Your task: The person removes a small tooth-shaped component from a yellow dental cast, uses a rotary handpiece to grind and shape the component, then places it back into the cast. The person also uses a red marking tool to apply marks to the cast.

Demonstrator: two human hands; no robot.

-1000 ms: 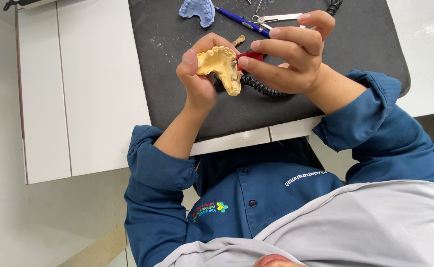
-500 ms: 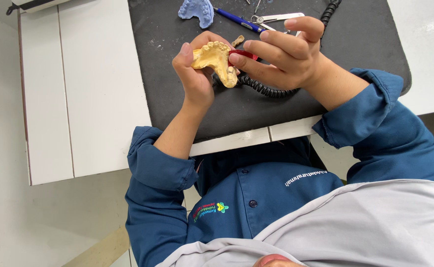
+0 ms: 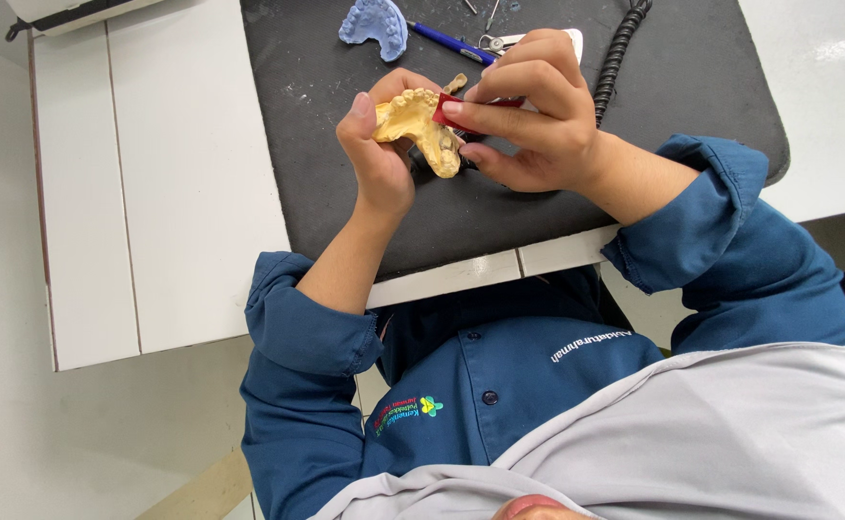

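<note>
My left hand (image 3: 380, 166) grips a yellow plaster dental cast (image 3: 411, 119) from its left side, teeth facing up, above a black mat (image 3: 345, 202). My right hand (image 3: 543, 120) pinches a small red strip (image 3: 448, 109) between thumb and forefinger and holds it against the cast's right side. The rest of the strip is hidden under my fingers. Both hands are raised a little over the mat, close together.
A blue dental cast (image 3: 374, 24) lies at the mat's far edge, with a blue pen (image 3: 446, 40) and a metal tool (image 3: 501, 39) beside it. A black coiled cable (image 3: 620, 53) runs behind my right hand. The white table (image 3: 153, 193) extends left.
Both hands and the yellow cast have shifted slightly away from me and leftward. My right fingers have closed in more tightly on the cast with the red strip.
</note>
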